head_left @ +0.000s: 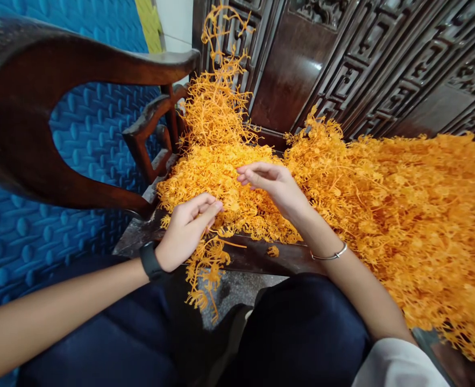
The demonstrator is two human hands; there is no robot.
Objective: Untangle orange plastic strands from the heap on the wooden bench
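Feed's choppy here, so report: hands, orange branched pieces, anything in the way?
Left hand pinched; orange, branched, plastic-looking cluster dangling beneath, hold unclear. Right hand loosely open over heaped orange pieces. No obstruction visible.

Bench [293, 258]: dark wood, lacquered look, satin to glossy along the front edge. Orange strands [406, 215] heaped on it: look like thin molded plastic, low sheen, spiky, rough as a mass. Carved panel [297, 70] behind bench: dark wood, high gloss, sharp highlight on the smooth flat section, relief work either side. Armrest [19, 134] at bench's left end: same wood, smooth, polished. Mat [87, 129] left of bench: blue, foam or rubber look, embossed, soft sheen. Floor [237, 295] below bench: speckled stone look. In front of bench: navy cloth trousers [310, 312], matt; smooth shiny metal bracelet [330, 257]; black matt wristband [151, 262].
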